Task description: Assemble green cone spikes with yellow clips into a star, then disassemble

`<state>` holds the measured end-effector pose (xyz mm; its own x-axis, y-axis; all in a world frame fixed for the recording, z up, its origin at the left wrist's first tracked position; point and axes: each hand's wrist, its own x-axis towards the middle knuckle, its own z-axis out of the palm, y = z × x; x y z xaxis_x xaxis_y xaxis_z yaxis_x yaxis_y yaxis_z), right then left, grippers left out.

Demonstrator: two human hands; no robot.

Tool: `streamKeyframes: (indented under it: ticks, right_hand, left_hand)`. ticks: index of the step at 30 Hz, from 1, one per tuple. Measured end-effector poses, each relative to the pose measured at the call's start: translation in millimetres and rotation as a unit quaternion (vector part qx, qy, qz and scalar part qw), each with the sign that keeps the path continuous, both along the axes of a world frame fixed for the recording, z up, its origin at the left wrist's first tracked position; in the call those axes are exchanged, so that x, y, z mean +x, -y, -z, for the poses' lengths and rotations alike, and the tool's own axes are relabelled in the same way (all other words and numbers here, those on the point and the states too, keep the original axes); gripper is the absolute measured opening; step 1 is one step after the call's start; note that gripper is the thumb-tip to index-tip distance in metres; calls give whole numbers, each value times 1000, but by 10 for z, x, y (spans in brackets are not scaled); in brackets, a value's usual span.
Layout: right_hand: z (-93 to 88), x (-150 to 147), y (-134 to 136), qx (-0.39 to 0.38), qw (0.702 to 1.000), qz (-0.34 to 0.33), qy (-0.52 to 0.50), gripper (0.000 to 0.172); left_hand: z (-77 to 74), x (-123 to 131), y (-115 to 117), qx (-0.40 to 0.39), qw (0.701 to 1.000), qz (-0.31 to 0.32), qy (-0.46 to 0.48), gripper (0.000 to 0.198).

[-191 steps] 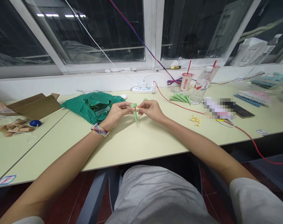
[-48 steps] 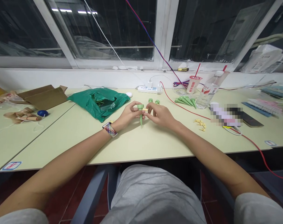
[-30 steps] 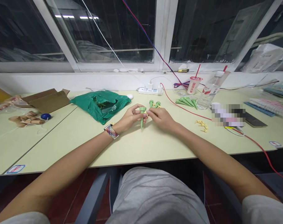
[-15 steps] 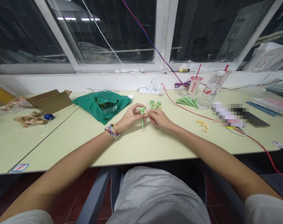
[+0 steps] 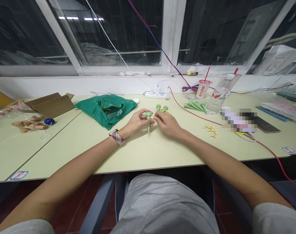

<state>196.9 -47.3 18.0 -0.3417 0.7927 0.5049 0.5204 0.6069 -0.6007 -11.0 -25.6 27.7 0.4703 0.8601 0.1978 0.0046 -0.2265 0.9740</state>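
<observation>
A: Well, what's happening at the middle of the desk (image 5: 128,148) in the head view?

B: The left hand (image 5: 137,119) is closed around a green plastic spike (image 5: 148,123), which stands point down with its wide top facing up.

A: And the right hand (image 5: 168,124)?

B: It's drawn into a pinch against the spike's top, with a small yellow piece (image 5: 153,120) at its fingertips. The piece is too small to be sure it's gripped.

A: Why hold the spike upright like that?

B: My read is that it steadies the spike and presents its top to the pinching fingers, so the hands almost meet there.

A: Is anything close by?

B: Two more green spikes (image 5: 161,108) stand just beyond the hands, with yellow bits touching or beside them. Nothing sits between the hands and the person's forearms.

A: And farther out?

B: To the right, a bunch of green spikes (image 5: 194,106) lies behind a red wire (image 5: 194,112), and loose yellow pieces (image 5: 211,131) lie in front of it. To the left, there's a torn green plastic bag (image 5: 106,111) and a cardboard box (image 5: 50,105).
</observation>
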Motion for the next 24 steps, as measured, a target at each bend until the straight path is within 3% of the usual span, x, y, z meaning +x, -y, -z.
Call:
streamKeyframes:
  ticks: [7,12,19,24]
  right_hand:
    - [81,-89,-77,-197,961,-57,-185,21]
    - [100,-83,-131,-238,943,-78,-222,24]
    - [21,-80,-149,-343,899,-92,-257,22]
    - [13,-73,-156,-373,888,-88,-255,20]
  left_hand:
    - [28,28,42,137,985,-84,-70,51]
    - [41,19,49,162,980,-79,-82,50]
    - [29,5,74,254,953,-98,-131,42]
    - [26,-3,78,285,940,-101,-158,39]
